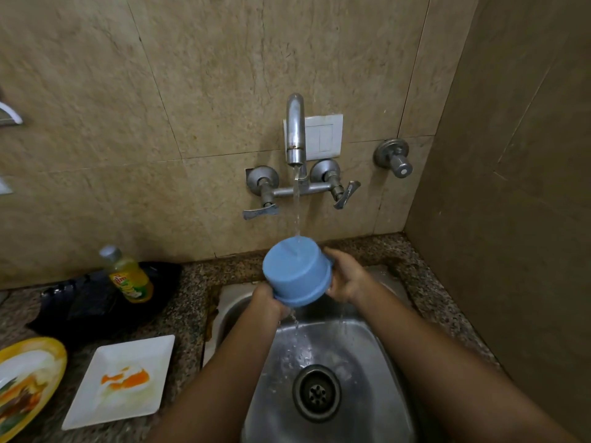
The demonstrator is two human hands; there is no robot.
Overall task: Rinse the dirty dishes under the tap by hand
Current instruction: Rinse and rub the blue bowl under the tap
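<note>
Both hands, the left hand (270, 302) and right hand (347, 279), grip the blue bowl (297, 270) upside down under the running tap (295, 129), over the sink (367, 394). Rinsing its outside; next, probably turn it over, then the white plate (121, 382).

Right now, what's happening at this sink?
A person holds a blue plastic bowl, turned bottom-up, under the running tap. The left hand grips its lower rim and the right hand its side. Water runs off it into the steel sink. A smeared white square plate and a yellow-rimmed plate sit on the counter to the left, with a dish soap bottle behind them.
</note>
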